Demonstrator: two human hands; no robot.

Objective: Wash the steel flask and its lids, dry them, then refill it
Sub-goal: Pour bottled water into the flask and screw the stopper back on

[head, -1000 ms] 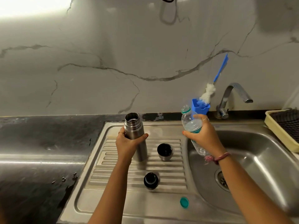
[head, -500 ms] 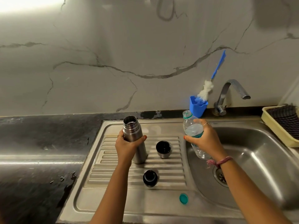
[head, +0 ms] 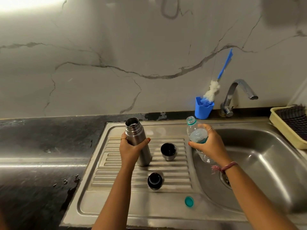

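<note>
Refill stage | open steel flask (head: pixel 138 143) is gripped upright on the drainboard (head: pixel 174 178) by left hand (head: pixel 131 149) | uncapped water bottle (head: pixel 196 138) is clasped by right hand (head: pixel 211 143), poised for pouring.

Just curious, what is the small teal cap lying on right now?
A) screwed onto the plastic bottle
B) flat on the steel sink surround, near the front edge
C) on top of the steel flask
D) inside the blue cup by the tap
B: the teal cap lies flat on the steel sink surround, while the plastic bottle in the right hand has an open neck.
</note>
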